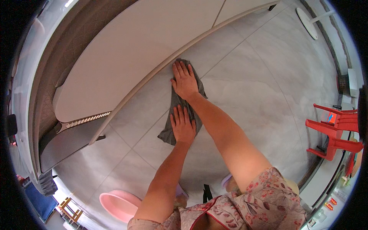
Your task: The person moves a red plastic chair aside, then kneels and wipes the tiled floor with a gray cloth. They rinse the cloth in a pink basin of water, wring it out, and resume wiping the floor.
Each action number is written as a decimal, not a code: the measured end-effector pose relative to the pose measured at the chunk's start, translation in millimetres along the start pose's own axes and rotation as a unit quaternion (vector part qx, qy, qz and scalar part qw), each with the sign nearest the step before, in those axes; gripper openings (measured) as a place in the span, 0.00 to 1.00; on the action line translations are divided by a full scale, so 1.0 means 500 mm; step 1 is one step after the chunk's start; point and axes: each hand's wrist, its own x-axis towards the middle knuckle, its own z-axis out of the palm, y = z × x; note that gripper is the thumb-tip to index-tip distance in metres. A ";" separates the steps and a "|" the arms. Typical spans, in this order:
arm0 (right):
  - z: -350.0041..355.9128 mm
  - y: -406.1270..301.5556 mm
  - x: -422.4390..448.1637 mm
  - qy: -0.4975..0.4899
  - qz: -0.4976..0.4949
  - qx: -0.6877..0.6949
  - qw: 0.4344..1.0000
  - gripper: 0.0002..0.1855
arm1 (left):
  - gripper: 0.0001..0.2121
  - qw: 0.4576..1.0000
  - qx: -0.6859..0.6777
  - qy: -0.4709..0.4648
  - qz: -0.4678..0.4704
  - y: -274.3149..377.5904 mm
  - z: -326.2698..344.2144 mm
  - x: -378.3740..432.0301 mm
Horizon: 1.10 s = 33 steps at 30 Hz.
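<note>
A dark grey cloth (pixel 166 132) lies spread on the light grey tiled floor (pixel 244 95), its far end close beside the bed's lower edge. My right hand (pixel 185 82) rests palm down on the far part of the cloth, fingers extended. Nearer to me, my left hand (pixel 182 126) is also flat on the cloth, with its thumb out to the right. Neither hand has its fingers closed around the fabric. Both palms and the cloth's underside are hidden.
A large bed-like piece of furniture with a pale side panel (pixel 138 54) runs along the left. A pink basin (pixel 120 204) stands at lower left. Red plastic chairs (pixel 335 130) are at the right, and a round white stand base (pixel 306 23) is at far right.
</note>
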 end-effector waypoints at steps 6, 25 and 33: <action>-0.019 -0.007 -0.043 -0.020 0.000 0.012 1.000 0.36 | 0.32 0.999 0.013 -0.026 0.023 0.003 -0.006 -0.017; -0.016 -0.140 -0.251 -0.123 -0.269 0.097 0.950 0.37 | 0.33 0.990 -0.069 -0.109 -0.048 0.050 0.045 -0.275; 0.014 -0.154 -0.169 -0.073 -0.212 0.096 0.970 0.38 | 0.33 0.988 -0.052 -0.030 -0.140 0.055 0.064 -0.229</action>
